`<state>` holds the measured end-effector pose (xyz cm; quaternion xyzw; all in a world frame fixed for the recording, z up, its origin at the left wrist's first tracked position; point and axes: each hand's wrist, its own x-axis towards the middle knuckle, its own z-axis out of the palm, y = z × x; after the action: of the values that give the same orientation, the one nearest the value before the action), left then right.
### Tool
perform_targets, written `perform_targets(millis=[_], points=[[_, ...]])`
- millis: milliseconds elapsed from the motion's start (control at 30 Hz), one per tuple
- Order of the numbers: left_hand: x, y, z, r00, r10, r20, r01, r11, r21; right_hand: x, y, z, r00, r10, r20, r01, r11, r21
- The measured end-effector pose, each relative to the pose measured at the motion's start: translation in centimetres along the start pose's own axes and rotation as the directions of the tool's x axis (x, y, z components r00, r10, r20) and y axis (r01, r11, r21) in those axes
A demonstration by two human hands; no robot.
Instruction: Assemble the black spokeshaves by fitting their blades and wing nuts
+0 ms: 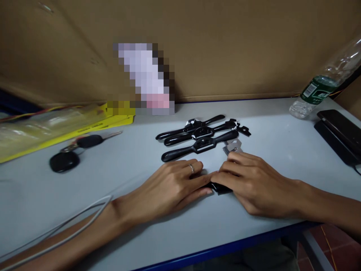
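Both hands meet low over the table around a glossy black spokeshave (pixel 221 188), mostly hidden by the fingers. My left hand (pixel 172 184), with a ring on one finger, is closed on its left side, thumb and index finger at the black metal. From the right, my right hand (pixel 256 184) curls over the other end, fingers bent and closed. Just beyond the hands lie three more black spokeshaves (pixel 204 145), side by side and slanted. Flat grey metal blades (pixel 233 145) rest by my right knuckles, partly covered. A small black metal cap (pixel 244 130) lies at the spokeshaves' right.
Keys with a black fob (pixel 64 161) lie on the left, near a yellow sheet and clear plastic (pixel 53 124). A tilted bottle (pixel 317 90) and a black phone-like device (pixel 342 128) stand at right. A cardboard wall (pixel 225 49) closes the back; a cable (pixel 96 210) crosses my left forearm.
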<state>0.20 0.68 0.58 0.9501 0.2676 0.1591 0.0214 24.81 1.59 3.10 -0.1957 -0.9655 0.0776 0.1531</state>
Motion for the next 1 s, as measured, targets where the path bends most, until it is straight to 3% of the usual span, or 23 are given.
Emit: perform_targets(millis=[167,300,400,600,833,1000], points=[[-0.10,0.00,0.04,1.000,0.004,-0.004,-0.004,1.000,0.014,-0.25,0.18,-0.55,0.997,-0.028,-0.065,0.018,0.989,-0.147],[-0.33,-0.07,0.26,1.000,0.001,-0.011,-0.001,1.000,0.009,-0.27,0.59,-0.45,0.994,0.032,-0.105,-0.058,0.967,-0.248],[-0.34,-0.08,0.27,1.000,-0.002,-0.002,0.002,1.000,0.013,-0.18,0.55,-0.26,0.994,0.051,-0.101,-0.074,0.969,-0.235],[-0.13,-0.04,0.01,1.000,-0.003,-0.008,0.003,1.000,0.011,-0.10,0.23,-0.74,0.999,-0.022,-0.024,0.018,0.991,-0.129],[-0.16,-0.07,0.12,1.000,-0.001,-0.006,0.001,1.000,0.009,-0.16,0.43,-0.70,0.993,0.040,-0.115,-0.067,0.967,-0.244],[-0.20,-0.12,0.14,1.000,-0.011,0.010,0.011,1.000,0.010,-0.05,0.04,-0.81,1.000,-0.013,0.011,0.015,0.992,-0.127]])
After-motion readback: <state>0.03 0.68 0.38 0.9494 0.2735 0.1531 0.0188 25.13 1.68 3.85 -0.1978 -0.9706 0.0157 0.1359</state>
